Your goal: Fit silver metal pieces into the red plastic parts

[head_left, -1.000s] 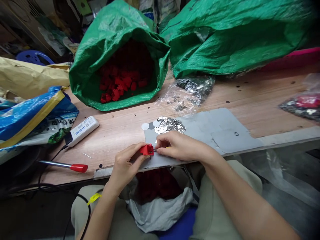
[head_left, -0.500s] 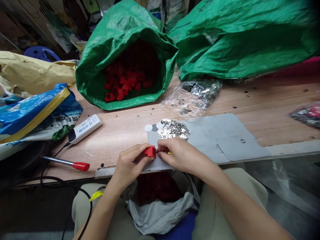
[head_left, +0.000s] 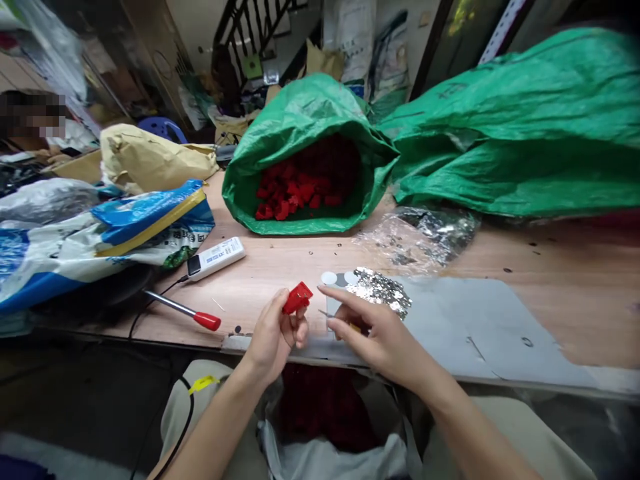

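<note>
A small red plastic part (head_left: 297, 298) is pinched between the thumb and fingers of my left hand (head_left: 274, 337), just above the table's front edge. My right hand (head_left: 375, 328) is a short way to its right, index finger stretched toward the red part without touching it. A thin tool with a metal tip (head_left: 326, 314) and a bit of yellow handle lies in my right hand, between thumb and curled fingers. Behind my right hand, a pile of small shiny metal pieces (head_left: 383, 291) rests on a grey sheet (head_left: 450, 307).
A green sack (head_left: 310, 100) of red parts lies open at the back, beside another green sack (head_left: 500, 127). A clear bag of metal pieces (head_left: 425, 233), a white device (head_left: 216, 259) and a red-tipped lever (head_left: 207, 321) are around. A person (head_left: 35, 123) is at far left.
The view has tilted up and left. My right hand has drawn back from the red part, its index finger now extended. My left hand has turned the red part.
</note>
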`<state>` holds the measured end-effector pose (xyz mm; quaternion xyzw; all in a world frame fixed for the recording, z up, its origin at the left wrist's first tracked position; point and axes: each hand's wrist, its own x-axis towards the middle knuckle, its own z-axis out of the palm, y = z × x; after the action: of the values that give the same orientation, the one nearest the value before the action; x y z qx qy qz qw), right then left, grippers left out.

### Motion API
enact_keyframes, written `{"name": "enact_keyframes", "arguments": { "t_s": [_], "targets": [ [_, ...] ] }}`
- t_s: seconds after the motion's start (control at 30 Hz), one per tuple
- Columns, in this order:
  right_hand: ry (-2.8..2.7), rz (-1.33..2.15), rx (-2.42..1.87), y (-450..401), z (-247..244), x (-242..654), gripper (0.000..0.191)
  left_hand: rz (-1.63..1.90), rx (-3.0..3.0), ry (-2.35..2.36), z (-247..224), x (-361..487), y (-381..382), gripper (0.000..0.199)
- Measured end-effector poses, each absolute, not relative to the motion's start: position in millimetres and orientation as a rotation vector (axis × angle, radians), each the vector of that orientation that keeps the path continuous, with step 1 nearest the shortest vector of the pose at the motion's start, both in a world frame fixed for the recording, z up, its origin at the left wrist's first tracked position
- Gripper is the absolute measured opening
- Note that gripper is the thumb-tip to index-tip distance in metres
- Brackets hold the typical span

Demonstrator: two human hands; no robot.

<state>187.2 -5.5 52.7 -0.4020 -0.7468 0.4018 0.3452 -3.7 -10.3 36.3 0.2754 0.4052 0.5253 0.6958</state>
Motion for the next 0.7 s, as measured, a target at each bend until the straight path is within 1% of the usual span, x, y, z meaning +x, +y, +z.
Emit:
{"name": "enact_keyframes", "arguments": {
  "t_s": [0.07,0.17,0.33,0.47,0.7],
  "targets": [
    [-1.958,0.983,-1.022,-8.2,48.2,176.1,0.045,1.149,0.609,0.888,35.6,-1.6,-13.3,0.043],
    [-1.915,0.914,-1.006,-9.9,44.6,166.6,0.039,1.115,0.599,0.847,33.6,1.4,-16.6,0.044],
    [-1.902,0.882,-1.009,-8.1,48.6,163.5,0.032,1.093,0.549,0.755,32.2,-0.3,-15.7,0.046],
    [-1.907,0.842,-1.008,-8.9,52.3,158.1,0.031,1.078,0.487,0.677,28.6,-3.9,-13.2,0.046],
    [-1.756,0.672,-1.14,-4.0,41.3,142.0,0.03,1.219,0.498,0.629,23.0,-3.3,-11.0,0.046]
  ]
}}
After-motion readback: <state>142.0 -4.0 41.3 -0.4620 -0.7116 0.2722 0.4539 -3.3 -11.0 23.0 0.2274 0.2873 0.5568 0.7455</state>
